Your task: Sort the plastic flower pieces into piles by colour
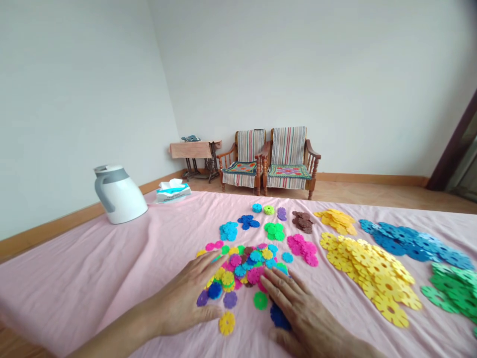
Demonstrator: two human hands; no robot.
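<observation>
A mixed heap of small plastic snowflake discs (246, 263) in many colours lies on the pink tablecloth (112, 268). My left hand (186, 293) rests flat on the heap's left edge, fingers spread, open. My right hand (298, 308) lies flat at the heap's near right, fingers stretched toward the discs, partly covering a dark blue disc (278, 317). Loose discs sit between my hands: a yellow one (227, 323), a green one (260, 300), a purple one (230, 299).
Sorted piles lie beyond and to the right: large yellow (372, 268), blue (410, 241), green (454, 288), pink (303, 247), brown (302, 221). A white kettle (117, 194) and tissue pack (173, 190) stand far left. Two wooden chairs (272, 159) stand beyond the table.
</observation>
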